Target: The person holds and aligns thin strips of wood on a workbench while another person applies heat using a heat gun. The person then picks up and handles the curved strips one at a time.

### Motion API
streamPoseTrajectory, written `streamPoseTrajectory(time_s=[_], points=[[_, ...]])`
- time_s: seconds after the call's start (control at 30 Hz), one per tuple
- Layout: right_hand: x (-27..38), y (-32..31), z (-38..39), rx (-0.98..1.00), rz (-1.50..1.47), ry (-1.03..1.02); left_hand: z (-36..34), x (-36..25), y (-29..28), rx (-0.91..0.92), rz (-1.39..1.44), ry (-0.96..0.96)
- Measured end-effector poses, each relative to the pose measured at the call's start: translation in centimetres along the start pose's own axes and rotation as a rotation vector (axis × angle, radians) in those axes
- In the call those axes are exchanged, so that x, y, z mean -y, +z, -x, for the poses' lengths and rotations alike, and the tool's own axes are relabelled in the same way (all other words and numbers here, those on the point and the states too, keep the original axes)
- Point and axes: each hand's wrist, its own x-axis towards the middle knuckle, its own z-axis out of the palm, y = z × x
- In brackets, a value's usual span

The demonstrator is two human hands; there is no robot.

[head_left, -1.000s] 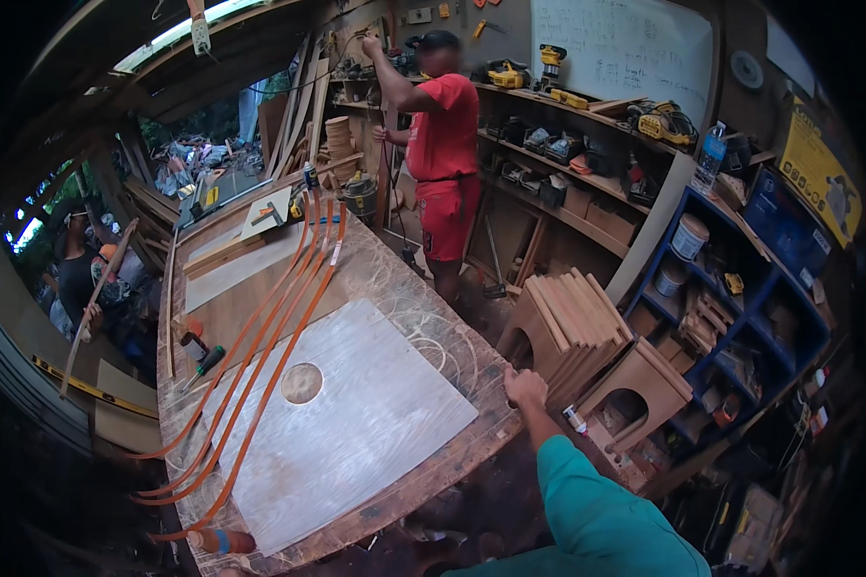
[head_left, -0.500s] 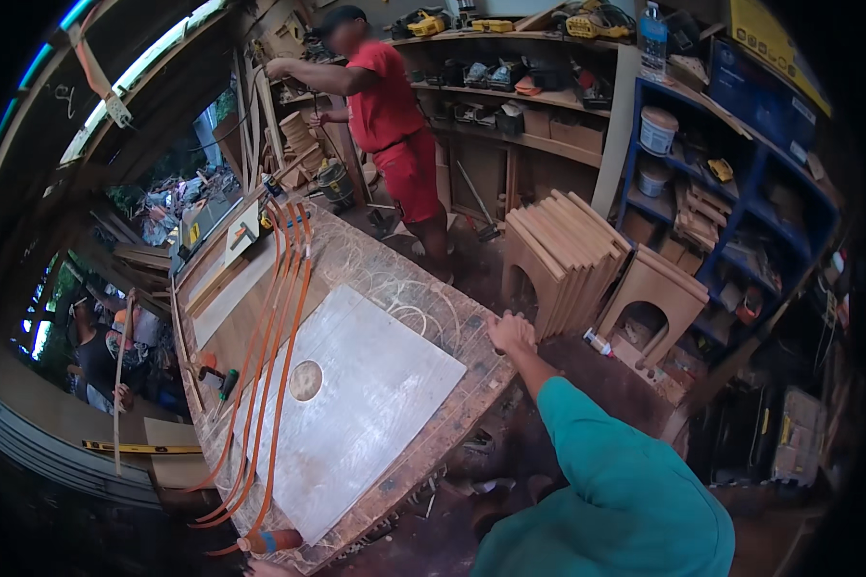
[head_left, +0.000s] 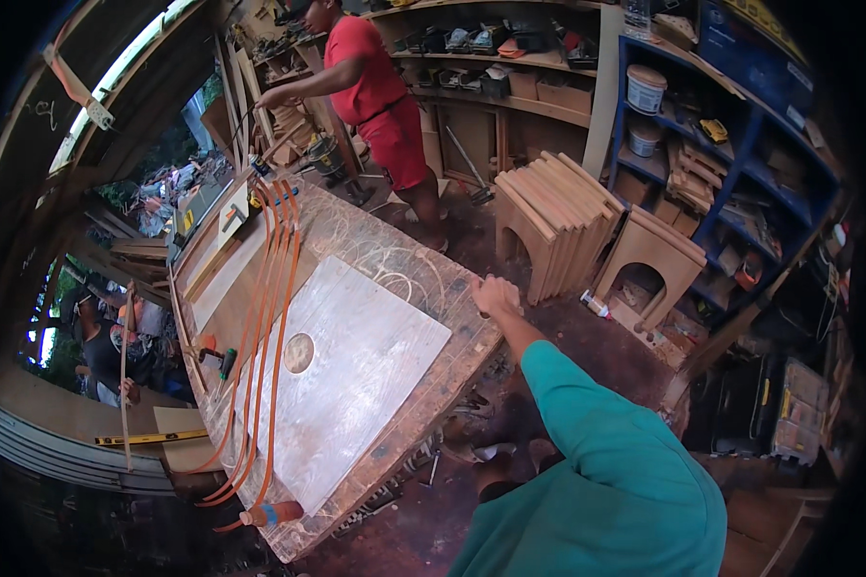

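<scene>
My right hand [head_left: 496, 296] rests on the near right corner of a worn wooden workbench [head_left: 467, 351], fingers spread over its edge and nothing in them. My left hand is out of view. On the bench lies a pale, whitish board [head_left: 375, 332] with a round hole [head_left: 299, 353] near its left side. Several long, thin orange-brown strips [head_left: 271, 337] run bent along the board's left side, crossing part of it. At the board's lower end sits a brown cylinder [head_left: 271, 514] with a blue band. Curly shavings [head_left: 390, 279] lie past the board's far edge.
A person in red [head_left: 380, 96] stands beyond the bench; another person [head_left: 101, 341] is at far left. Stacked arched wooden panels [head_left: 558, 226] stand on the floor at right, before a blue shelf [head_left: 683, 125]. A green-handled tool [head_left: 227, 363] lies at the bench's left.
The view has shifted slightly, so the bench sits higher and further left. The person in red has lowered their raised arm. My right hand stays on the bench corner.
</scene>
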Motion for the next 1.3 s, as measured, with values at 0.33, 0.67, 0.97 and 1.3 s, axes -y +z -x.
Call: streamPoseTrajectory(time_s=[0.33,0.67,0.97,1.3], points=[[0.0,0.4,0.2,-0.018,0.020,-0.023,3.4,-1.2,2.9,0.015,0.170,-0.229],[-0.4,0.0,-0.2,-0.035,-0.005,-0.034,5.4,-2.2,4.1,0.017,0.278,-0.392],[0.4,0.0,-0.1,0.012,-0.024,-0.024,7.2,-2.6,4.5,0.029,0.339,-0.549],[0.1,-0.7,0.0,-0.019,-0.009,-0.009,8.6,-3.5,5.1,0.030,0.386,-0.648]])
